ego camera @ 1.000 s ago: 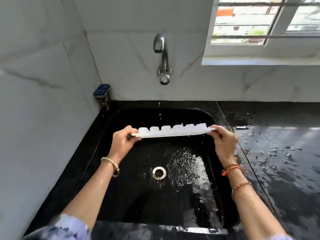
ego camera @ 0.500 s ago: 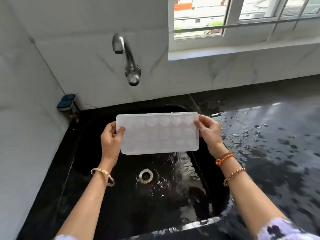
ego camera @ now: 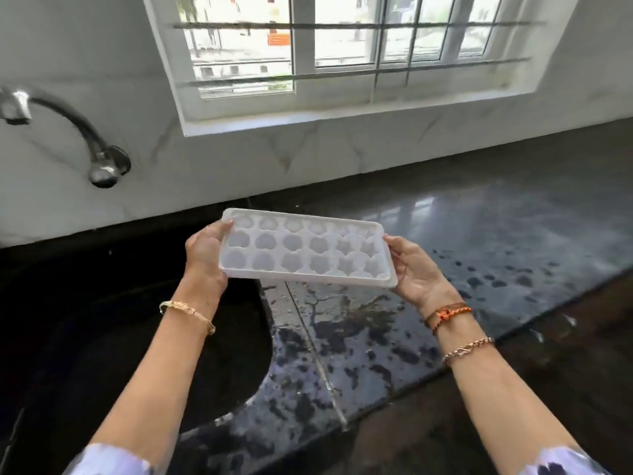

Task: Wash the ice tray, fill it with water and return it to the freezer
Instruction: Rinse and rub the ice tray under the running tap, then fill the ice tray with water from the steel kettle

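Now ice tray (ego camera: pixel 306 252) between both hands (ego camera: pixel 207 250).

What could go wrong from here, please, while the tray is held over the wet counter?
1. The tray is held only at its short ends, by the left hand and right hand. With water about, either grip may slip.
2. The counter is covered in puddles, so a tray set down there could slide.
3. The tray sits off to the right of the tap, so it must go back for filling; once full, tilting it would spill.
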{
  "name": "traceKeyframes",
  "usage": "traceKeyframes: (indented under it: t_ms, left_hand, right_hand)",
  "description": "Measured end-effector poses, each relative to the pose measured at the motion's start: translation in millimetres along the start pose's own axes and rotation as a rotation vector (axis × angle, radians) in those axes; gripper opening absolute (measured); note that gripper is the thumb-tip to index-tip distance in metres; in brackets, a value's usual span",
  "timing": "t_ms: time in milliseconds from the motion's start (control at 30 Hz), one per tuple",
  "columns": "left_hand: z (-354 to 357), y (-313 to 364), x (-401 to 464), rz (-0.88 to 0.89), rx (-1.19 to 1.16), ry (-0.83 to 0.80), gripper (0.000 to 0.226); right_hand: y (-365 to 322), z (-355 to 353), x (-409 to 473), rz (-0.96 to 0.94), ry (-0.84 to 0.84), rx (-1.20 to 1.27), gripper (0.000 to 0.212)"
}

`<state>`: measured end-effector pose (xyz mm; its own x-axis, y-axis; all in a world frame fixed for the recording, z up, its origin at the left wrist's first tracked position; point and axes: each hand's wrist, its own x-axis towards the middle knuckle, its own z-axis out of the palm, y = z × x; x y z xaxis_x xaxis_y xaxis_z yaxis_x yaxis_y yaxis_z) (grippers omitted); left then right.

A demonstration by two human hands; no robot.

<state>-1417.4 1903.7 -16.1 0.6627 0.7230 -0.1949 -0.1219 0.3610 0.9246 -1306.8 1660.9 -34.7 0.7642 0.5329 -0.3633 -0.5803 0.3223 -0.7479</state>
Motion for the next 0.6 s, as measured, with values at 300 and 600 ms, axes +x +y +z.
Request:
traceKeyframes:
  t_ms: [300, 600]
  left_hand:
    - [191.5, -83.7, -73.9, -0.212, 0.011, -0.177, 0.011]
    - [383.7, -175.5, -108.5, -0.257, 0.073, -0.243, 0.014]
  right_hand:
    - [-110.3, -166.4, -74.3, -0.221, 0.236, -0.020, 0.025]
    - [-198.6, -318.9, -102.3, -0.382, 0.459, 0.148, 0.017]
